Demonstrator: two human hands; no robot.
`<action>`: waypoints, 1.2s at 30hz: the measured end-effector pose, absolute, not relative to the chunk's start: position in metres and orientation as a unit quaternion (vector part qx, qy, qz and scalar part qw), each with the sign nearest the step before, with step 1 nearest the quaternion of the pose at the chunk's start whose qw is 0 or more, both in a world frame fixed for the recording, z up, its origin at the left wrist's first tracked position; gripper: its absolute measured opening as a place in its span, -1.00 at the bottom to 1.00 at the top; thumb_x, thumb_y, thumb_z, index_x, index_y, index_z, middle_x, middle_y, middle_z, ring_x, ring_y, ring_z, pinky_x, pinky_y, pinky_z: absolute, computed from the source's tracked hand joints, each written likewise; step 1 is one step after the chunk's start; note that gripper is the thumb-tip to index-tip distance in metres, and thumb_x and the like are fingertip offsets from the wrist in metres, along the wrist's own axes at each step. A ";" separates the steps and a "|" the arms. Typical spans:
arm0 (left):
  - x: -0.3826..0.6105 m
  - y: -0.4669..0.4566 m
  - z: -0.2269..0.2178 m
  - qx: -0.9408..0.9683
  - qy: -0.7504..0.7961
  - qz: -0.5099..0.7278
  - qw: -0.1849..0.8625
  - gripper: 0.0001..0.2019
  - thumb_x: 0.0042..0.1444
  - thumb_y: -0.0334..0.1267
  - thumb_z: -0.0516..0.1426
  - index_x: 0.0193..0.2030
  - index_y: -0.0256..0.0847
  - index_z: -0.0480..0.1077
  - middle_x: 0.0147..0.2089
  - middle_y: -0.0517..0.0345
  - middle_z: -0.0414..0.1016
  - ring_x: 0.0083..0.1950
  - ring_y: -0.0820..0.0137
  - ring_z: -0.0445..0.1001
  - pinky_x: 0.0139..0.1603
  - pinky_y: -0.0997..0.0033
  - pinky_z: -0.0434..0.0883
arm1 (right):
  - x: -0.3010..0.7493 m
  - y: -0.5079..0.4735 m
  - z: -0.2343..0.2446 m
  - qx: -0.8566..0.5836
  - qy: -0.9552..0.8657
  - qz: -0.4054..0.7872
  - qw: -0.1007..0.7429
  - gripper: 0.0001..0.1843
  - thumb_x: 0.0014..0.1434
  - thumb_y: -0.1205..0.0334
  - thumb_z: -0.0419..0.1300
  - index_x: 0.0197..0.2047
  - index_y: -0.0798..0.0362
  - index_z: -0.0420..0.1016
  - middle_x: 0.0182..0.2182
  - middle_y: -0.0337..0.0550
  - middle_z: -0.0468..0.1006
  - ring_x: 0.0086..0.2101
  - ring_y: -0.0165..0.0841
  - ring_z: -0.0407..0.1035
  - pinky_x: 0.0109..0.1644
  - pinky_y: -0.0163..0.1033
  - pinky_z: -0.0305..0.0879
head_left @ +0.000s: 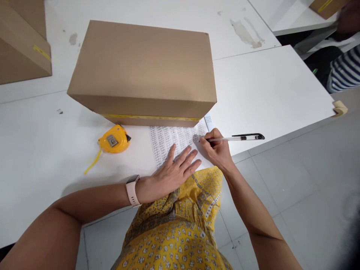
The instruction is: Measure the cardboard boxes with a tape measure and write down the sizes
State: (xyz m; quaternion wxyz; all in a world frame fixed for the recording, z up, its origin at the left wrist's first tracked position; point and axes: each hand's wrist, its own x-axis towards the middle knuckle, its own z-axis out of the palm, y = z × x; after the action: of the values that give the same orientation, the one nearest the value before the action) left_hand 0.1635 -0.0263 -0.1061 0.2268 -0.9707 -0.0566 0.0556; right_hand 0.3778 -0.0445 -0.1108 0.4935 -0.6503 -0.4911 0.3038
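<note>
A printed sheet of paper [171,140] lies at the near edge of the white table [267,90], partly tucked under a large closed cardboard box [143,71]. My left hand [174,170] rests flat on the sheet with its fingers spread; a pale watch is on that wrist. My right hand [216,148] pinches a clear pen [239,138] with a black cap, its tip touching the sheet's right side. A yellow tape measure [114,140] sits left of the sheet, its tape end trailing out toward the table edge.
Another cardboard box [22,41] stands at the far left. A roll of masking tape [340,108] hangs at the table's right corner. Another person in a striped sleeve [345,71] is at the upper right by a second table. Grey floor tiles lie to the right.
</note>
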 end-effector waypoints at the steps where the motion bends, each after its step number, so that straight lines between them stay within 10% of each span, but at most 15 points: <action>1: 0.163 -0.027 -0.110 -0.980 -0.070 0.020 0.182 -0.40 0.44 -0.16 -0.05 0.57 -0.18 0.04 0.58 -0.31 0.05 0.54 -0.17 0.13 0.36 -0.48 0.19 | 0.378 -0.044 -0.111 -0.649 -0.494 0.303 0.493 -0.66 0.25 0.03 0.30 -0.41 -0.05 0.25 -0.62 -0.42 0.17 -0.58 -0.49 0.06 -0.50 -0.30 -0.01; 6: 0.161 -0.027 -0.122 -0.992 -0.100 -0.050 0.057 -0.39 0.39 -0.24 0.08 0.53 -0.25 0.13 0.56 -0.26 0.10 0.56 -0.17 0.07 0.48 -0.56 -0.08 | 0.379 -0.045 -0.111 -0.646 -0.502 0.308 0.486 -0.67 0.25 0.05 0.29 -0.41 -0.05 0.25 -0.62 -0.42 0.15 -0.58 -0.49 0.05 -0.50 -0.29 -0.02; 36: 0.161 -0.026 -0.110 -0.994 -0.096 -0.035 0.045 -0.46 0.45 -0.27 0.00 0.52 -0.27 0.15 0.55 -0.22 0.14 0.55 -0.16 0.12 0.43 -0.53 0.13 | 0.379 -0.044 -0.111 -0.656 -0.484 0.300 0.496 -0.68 0.22 0.10 0.30 -0.43 -0.05 0.24 -0.63 -0.43 0.17 -0.59 -0.50 0.04 -0.52 -0.31 -0.05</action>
State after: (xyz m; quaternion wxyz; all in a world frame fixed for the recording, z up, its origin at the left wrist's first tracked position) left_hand 0.1614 -0.0260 -0.1097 0.0451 -0.9937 -0.0962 -0.0346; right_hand 0.3787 -0.0443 -0.1109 0.4960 -0.6557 -0.4840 0.2996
